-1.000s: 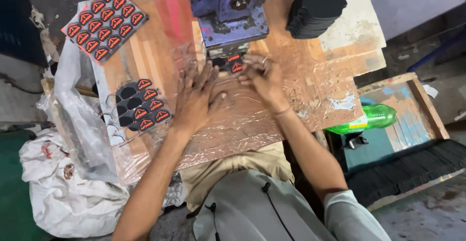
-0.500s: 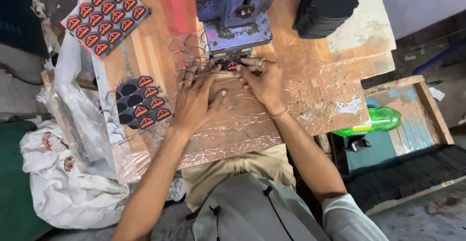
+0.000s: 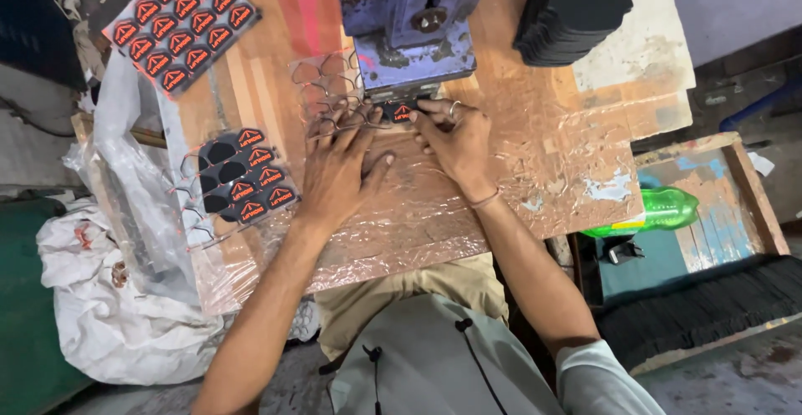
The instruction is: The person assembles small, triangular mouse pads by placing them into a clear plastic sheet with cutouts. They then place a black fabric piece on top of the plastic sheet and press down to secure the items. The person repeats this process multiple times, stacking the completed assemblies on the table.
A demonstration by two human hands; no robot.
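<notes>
- Under the blue press, a small black patch with an orange mark lies on a clear plastic sheet.
- The right hand pinches the patch with near-closed fingertips.
- The left hand lies flat before the press, fingers spread, pinning the sheet, grasping nothing.
- The sheet looks thin, floppy and slippery; best held by its edges.

The wooden desk lies under crinkled, glossy clear plastic film. The blue metal press looks worn, its paint chipped and rust-stained. Matt black patches with orange print sit on a shiny clear plastic sheet. The green plastic bottle gleams; the white woven sack looks rough.
</notes>
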